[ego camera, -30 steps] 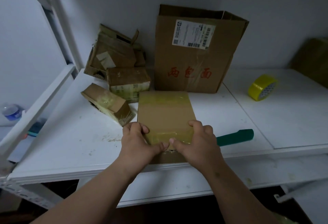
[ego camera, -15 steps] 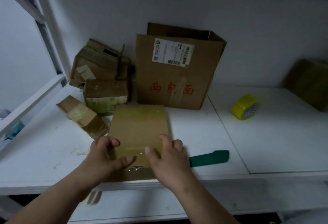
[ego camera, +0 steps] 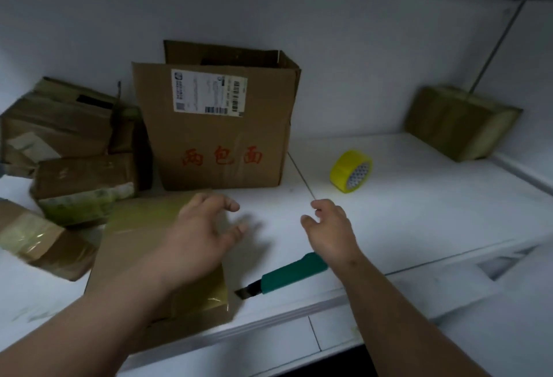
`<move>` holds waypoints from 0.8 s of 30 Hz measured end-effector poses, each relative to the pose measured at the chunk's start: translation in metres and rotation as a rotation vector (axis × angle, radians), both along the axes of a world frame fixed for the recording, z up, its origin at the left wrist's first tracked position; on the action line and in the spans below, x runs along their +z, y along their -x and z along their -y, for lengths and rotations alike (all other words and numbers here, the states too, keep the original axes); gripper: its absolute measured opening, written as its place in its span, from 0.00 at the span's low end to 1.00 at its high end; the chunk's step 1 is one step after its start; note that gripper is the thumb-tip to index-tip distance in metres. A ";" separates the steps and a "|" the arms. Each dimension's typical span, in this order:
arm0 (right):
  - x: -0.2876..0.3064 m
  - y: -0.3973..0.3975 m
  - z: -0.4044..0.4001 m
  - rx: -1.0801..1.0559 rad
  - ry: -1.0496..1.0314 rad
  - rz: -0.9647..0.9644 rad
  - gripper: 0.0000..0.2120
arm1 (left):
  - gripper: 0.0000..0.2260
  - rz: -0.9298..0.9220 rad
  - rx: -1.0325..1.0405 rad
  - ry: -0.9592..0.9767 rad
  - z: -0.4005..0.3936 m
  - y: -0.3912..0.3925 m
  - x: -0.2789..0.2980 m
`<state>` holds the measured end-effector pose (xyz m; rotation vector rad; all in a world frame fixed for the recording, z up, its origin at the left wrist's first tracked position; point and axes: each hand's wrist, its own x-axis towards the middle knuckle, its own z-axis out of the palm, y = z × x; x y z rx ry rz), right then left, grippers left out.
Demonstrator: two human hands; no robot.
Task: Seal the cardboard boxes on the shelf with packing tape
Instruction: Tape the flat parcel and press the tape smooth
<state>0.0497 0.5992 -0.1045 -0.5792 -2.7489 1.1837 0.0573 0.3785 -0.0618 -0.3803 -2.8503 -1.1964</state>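
Hands (ego camera: 197,239) lifted off box (ego camera: 134,245) — knife (ego camera: 287,275) beside

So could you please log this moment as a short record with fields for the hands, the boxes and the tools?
left hand: open, fingers spread, above the flat taped cardboard box
right hand: open, holding nothing, above the white shelf
yellow roll of packing tape: on its edge, beyond the right hand, untouched
green-handled utility knife: lying beside the flat box, blade out
tall cardboard box with red characters: top flaps open
far-right taped box: against the wall
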 end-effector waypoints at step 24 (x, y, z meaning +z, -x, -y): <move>0.005 0.102 -0.117 -0.053 0.646 -0.246 0.11 | 0.04 0.144 0.279 -0.250 -0.115 0.034 -0.027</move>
